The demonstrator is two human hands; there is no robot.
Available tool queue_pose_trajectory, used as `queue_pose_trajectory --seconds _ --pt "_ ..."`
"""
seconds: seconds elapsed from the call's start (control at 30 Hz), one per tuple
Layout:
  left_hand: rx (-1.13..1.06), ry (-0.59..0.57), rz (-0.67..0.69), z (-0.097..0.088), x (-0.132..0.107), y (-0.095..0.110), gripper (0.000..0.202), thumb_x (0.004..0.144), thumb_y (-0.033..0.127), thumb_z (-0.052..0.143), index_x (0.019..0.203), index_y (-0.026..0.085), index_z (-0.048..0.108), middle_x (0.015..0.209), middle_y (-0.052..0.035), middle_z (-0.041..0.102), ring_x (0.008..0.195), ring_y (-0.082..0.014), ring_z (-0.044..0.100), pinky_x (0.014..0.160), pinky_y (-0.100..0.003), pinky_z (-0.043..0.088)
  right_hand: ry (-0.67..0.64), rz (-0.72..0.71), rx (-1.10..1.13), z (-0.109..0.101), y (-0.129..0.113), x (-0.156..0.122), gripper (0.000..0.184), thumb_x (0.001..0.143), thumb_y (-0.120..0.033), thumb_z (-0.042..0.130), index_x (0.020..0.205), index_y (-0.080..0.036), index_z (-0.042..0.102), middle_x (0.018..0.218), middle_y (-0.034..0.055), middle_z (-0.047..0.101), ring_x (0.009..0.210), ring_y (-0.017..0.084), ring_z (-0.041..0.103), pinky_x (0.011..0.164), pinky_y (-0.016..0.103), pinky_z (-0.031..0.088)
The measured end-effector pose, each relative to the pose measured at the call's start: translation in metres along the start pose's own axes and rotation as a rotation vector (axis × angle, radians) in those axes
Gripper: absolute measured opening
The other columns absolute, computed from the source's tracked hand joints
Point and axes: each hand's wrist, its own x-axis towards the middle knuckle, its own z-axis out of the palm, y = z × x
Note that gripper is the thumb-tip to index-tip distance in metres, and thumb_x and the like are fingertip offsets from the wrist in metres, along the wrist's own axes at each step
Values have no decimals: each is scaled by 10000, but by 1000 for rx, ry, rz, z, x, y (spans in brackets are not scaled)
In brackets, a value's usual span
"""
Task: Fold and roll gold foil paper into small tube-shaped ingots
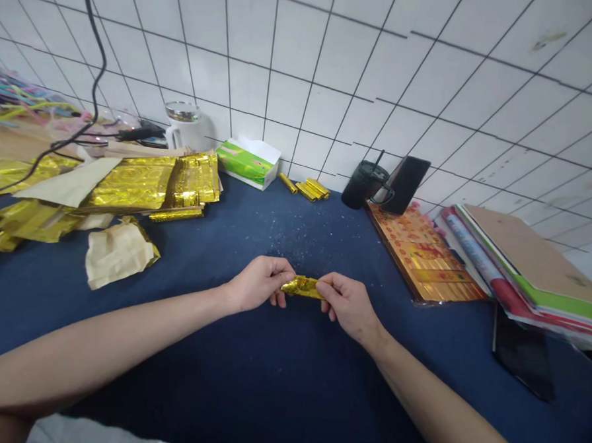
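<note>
A small piece of gold foil paper (302, 286), folded into a narrow strip, is held level over the dark blue tabletop. My left hand (260, 282) pinches its left end between thumb and fingers. At the opposite end, my right hand (348, 302) grips the strip the same way. Fingertips hide both ends of the foil. Several finished-looking gold rolls (313, 189) lie near the wall, beyond my hands. To the left rests a crumpled foil sheet (120, 252), its pale paper side up.
Stacked gold foil sheets (134, 183) cover the left side. A green tissue pack (248, 161) and white mug (182, 124) stand by the tiled wall. Rightward are a black cup (363, 184), a phone (408, 182), orange packets (418, 251) and piled folders (537, 254). A black cable (98, 72) hangs at left.
</note>
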Motion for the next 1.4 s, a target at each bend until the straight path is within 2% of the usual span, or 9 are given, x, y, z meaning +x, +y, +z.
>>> queue_pose_trajectory --seconds 0.13,0.23,0.37,0.5,0.63,0.73,0.87,1.13,1.4 --pt "121 43 13 1 -3 2 187 822 275 405 739 140 503 531 42 514 419 -69 522 405 -164 379 -43 45 35 0 -1 2 228 803 -332 450 683 -164 545 427 -56 496 303 48 398 322 162 292" --pt "286 70 53 -2 -4 5 205 840 267 378 760 153 527 469 53 490 432 -79 516 441 -176 390 -34 3 67 0 1 3 226 803 -334 462 704 -159 565 477 -37 538 355 65 465 371 176 363" --pt "608 136 276 -9 -4 3 178 837 205 401 834 173 576 663 10 586 631 -109 572 619 -230 447 57 -188 -25 0 4 3 190 807 -287 476 847 -177 625 699 17 640 603 125 598 593 251 488" --pt "819 232 510 -13 -1 -3 184 831 185 432 951 190 572 923 -34 556 837 -140 554 747 -270 451 209 -458 -274 -2 11 4 192 817 -223 474 905 -213 645 860 36 640 795 153 592 748 298 475" --pt "875 332 519 -12 -2 -4 264 804 236 501 1062 179 499 947 -49 528 867 -160 544 741 -295 470 314 -605 -424 -3 21 5 209 825 -189 469 932 -220 646 887 38 639 822 153 577 768 305 475" --pt "897 302 514 -11 -4 -1 278 797 270 513 1058 176 500 981 -61 543 910 -180 534 784 -335 460 320 -637 -491 -2 24 3 221 824 -182 469 948 -220 648 915 44 644 843 164 573 778 320 474" --pt "769 216 398 -12 -6 3 235 838 277 439 1021 175 545 995 -55 595 926 -176 545 824 -330 431 268 -566 -357 -1 20 1 231 835 -193 445 954 -222 641 937 48 634 865 161 580 801 325 469" --pt "175 34 42 -11 -2 3 189 781 237 487 905 133 585 695 -8 610 643 -110 586 620 -236 471 220 -385 -98 -3 16 3 172 789 -228 510 895 -203 643 880 41 638 832 168 588 782 323 452" --pt "47 62 5 -12 3 0 117 754 164 480 775 104 579 602 12 563 516 -69 510 542 -214 453 170 -260 -21 1 16 0 206 787 -278 494 869 -176 654 825 41 641 763 166 589 694 297 468"
